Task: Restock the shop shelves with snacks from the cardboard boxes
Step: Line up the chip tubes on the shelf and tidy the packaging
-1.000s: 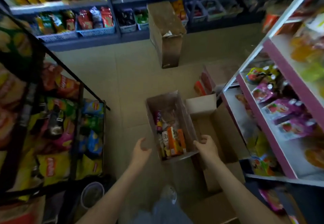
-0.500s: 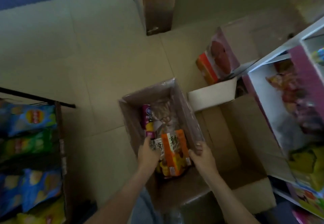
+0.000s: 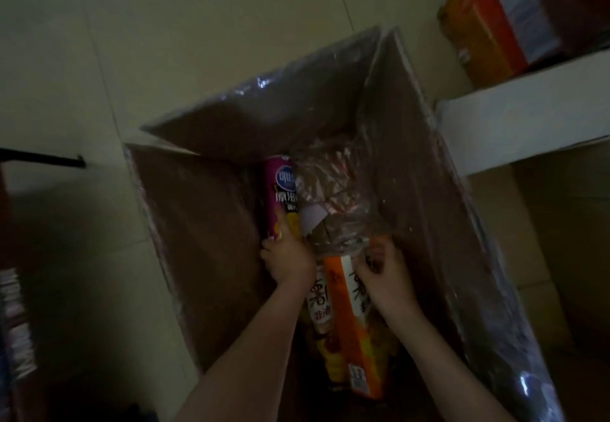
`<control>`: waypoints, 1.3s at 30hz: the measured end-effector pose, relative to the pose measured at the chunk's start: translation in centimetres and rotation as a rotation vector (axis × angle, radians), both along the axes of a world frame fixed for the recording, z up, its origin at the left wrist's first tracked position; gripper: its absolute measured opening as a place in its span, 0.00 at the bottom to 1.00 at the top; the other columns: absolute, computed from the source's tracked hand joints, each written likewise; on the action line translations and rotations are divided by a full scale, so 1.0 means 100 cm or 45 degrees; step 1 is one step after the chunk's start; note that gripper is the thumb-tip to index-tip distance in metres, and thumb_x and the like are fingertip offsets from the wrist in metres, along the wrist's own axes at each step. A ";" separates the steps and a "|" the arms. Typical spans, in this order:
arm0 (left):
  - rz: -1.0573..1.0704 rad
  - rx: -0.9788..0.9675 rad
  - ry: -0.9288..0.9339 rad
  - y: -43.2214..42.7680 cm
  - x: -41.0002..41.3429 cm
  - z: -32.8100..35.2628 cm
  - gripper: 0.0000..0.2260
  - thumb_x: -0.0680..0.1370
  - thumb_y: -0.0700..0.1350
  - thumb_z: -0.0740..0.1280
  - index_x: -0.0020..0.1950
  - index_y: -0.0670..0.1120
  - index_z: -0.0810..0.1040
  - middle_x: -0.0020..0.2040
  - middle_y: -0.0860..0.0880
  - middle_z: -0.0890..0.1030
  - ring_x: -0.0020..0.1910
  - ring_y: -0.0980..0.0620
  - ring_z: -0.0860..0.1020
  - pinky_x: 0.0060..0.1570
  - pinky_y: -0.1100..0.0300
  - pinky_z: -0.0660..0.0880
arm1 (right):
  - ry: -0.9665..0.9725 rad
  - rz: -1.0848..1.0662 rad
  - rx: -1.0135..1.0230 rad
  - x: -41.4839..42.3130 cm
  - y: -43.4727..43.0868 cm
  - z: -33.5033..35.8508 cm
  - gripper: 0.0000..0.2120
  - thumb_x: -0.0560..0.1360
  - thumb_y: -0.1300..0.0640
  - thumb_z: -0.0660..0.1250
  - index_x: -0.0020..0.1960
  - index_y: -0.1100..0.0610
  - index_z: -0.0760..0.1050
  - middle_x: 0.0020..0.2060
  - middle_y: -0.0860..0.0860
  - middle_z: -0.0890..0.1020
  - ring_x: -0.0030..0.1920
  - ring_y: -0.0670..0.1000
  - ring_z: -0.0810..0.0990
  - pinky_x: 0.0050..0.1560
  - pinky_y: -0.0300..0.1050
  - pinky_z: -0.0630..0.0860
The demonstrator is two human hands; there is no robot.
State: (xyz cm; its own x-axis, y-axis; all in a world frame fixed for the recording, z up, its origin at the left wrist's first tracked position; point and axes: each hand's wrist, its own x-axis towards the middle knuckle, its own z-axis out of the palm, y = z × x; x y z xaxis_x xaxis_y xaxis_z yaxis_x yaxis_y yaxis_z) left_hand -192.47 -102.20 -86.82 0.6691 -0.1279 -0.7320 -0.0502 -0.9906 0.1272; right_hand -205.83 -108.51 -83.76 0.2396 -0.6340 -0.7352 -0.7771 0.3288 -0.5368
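Observation:
An open cardboard box (image 3: pixel 204 223) wrapped in clear tape fills the middle of the view. Inside stands a purple snack tube (image 3: pixel 280 197), and my left hand (image 3: pixel 288 256) grips its lower end. Beside it lie orange and white snack boxes (image 3: pixel 355 322); my right hand (image 3: pixel 384 273) curls round the top of the orange one. A crumpled clear plastic wrap (image 3: pixel 336 197) lies over the far end of the snacks. What lies under the wrap is hidden.
A second open cardboard box with a white flap (image 3: pixel 521 124) sits right of the first. An orange carton (image 3: pixel 485 25) stands at the top right on the tiled floor (image 3: pixel 165 42). A dark rack edge (image 3: pixel 43 157) juts in at the left.
The view has dropped close to the box. Both hands have gone from the box rim down inside it, the left onto the purple tube and the right onto the orange box.

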 end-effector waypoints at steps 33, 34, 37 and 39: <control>-0.641 -1.326 1.185 -0.037 -0.108 0.647 0.31 0.77 0.39 0.68 0.73 0.60 0.59 0.68 0.47 0.73 0.59 0.62 0.77 0.58 0.62 0.75 | -0.909 -0.733 -0.162 -0.140 -0.011 0.628 0.38 0.66 0.56 0.75 0.72 0.41 0.64 0.62 0.50 0.80 0.59 0.53 0.80 0.53 0.54 0.79; -0.713 -1.361 1.205 -0.039 -0.122 0.670 0.30 0.78 0.35 0.65 0.72 0.60 0.58 0.66 0.47 0.74 0.55 0.65 0.78 0.53 0.66 0.75 | -0.917 -0.770 -0.219 -0.157 0.001 0.653 0.42 0.66 0.56 0.77 0.74 0.43 0.61 0.63 0.51 0.79 0.60 0.54 0.80 0.54 0.55 0.79; -0.984 -1.428 1.255 -0.038 -0.172 0.732 0.31 0.79 0.35 0.64 0.73 0.60 0.56 0.60 0.48 0.77 0.52 0.64 0.79 0.48 0.67 0.76 | -0.925 -0.885 -0.439 -0.207 0.040 0.719 0.42 0.72 0.60 0.73 0.78 0.44 0.54 0.64 0.52 0.77 0.60 0.54 0.79 0.56 0.54 0.79; -1.115 -1.446 1.272 -0.030 -0.210 0.766 0.31 0.78 0.37 0.66 0.70 0.63 0.57 0.59 0.51 0.77 0.52 0.65 0.78 0.49 0.66 0.76 | -0.954 -0.966 -0.597 -0.241 0.068 0.757 0.40 0.74 0.64 0.69 0.77 0.44 0.53 0.63 0.53 0.77 0.60 0.55 0.79 0.56 0.54 0.79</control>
